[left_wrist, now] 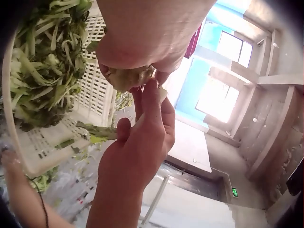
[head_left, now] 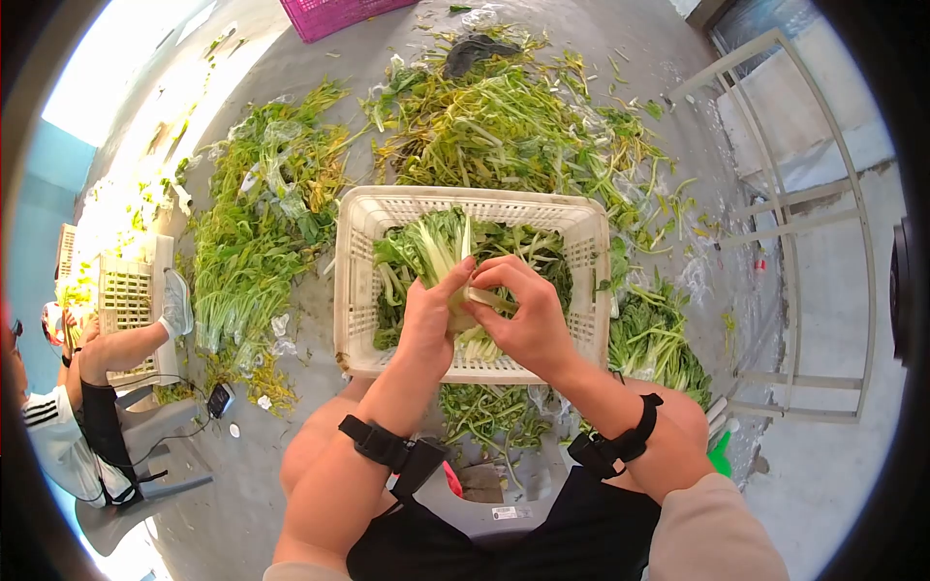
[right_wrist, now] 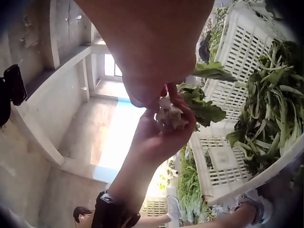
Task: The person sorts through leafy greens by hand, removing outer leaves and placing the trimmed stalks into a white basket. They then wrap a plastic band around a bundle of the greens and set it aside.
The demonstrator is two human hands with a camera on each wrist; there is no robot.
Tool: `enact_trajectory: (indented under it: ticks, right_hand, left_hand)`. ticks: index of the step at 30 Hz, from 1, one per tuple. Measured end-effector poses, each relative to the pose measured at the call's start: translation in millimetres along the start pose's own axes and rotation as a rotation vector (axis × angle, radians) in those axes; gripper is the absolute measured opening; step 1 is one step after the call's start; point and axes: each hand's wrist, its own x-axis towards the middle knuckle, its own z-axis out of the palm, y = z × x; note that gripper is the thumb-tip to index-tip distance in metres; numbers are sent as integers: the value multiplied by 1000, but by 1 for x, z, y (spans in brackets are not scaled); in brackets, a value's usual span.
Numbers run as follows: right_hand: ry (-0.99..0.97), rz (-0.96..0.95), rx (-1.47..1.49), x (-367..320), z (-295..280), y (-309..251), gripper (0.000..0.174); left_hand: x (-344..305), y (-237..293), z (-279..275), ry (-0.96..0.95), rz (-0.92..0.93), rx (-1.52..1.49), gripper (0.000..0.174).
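Observation:
Over a white plastic basket [head_left: 472,198], my left hand [head_left: 426,320] grips a bunch of leafy greens [head_left: 431,244] with pale stalks, its leaves pointing away from me. My right hand [head_left: 531,318] pinches a pale stalk [head_left: 492,299] at the bunch's near side, close to the left thumb. In the left wrist view the bunch's pale cut base [left_wrist: 126,80] shows beneath the left palm, with the right fingertips against it. The right wrist view shows that base [right_wrist: 172,115] inside the curled left fingers. Loose dark green leaves [head_left: 542,254] lie in the basket below.
Beyond the basket are heaps of yellowing greens [head_left: 484,121], with another pile [head_left: 257,242] to the left. Further greens [head_left: 659,339] lie by my right knee. A metal frame [head_left: 792,223] stands at right. Another person [head_left: 77,416] sits at left near a crate [head_left: 131,290].

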Motion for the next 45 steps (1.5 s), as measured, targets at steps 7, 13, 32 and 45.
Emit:
enact_trajectory:
  ticks: [7,13,32,45]
  right_hand:
    - [16,285,59,4,-9,0,22]
    - [-64,438,94,12,-20,16,21]
    - [574,111,95,32,-40,6,9]
    - [17,49,32,3,-8,-1,15]
  left_hand:
    - [3,4,1,109,44,96,27]
    - [1,5,2,77,33,188,22]
    - [-6,-3,11,-76,-95,164,29]
    - [-1,-9,10,-66,-68,-180,32]
